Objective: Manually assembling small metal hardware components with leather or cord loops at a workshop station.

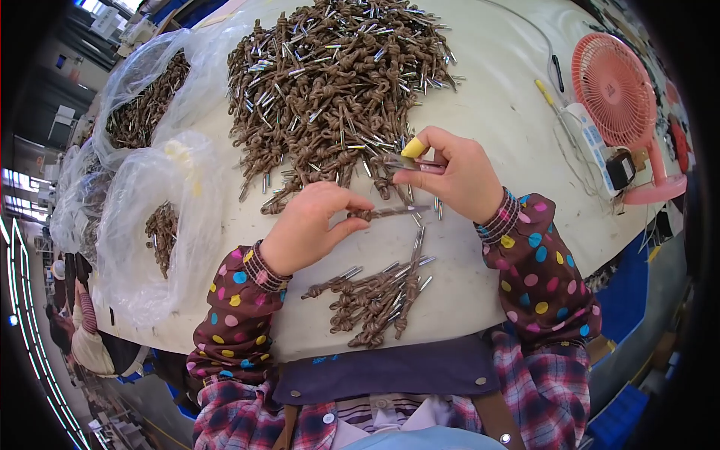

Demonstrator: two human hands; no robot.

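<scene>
My left hand [309, 225] pinches one end of a short brown knotted cord [386, 213] with silvery tips, lying level just above the table. To its upper right, my right hand [466, 176] is closed on what looks like a pair of small thread snips [397, 162], their metal end pointing left. A yellow cover [413, 148] sits on one fingertip of that hand. Beyond both hands rises a big pile of brown knotted cords [322, 97] with metal tips. A smaller heap of the same cords [371, 304] lies close to me, between my forearms.
Clear plastic bags with more cords [124, 217] stand along the left side. At the right are a pink fan [615, 90], a white power strip [591, 139] with a black plug, loose cables and a yellow pen-like tool [545, 93]. Another person [86, 337] is at far left.
</scene>
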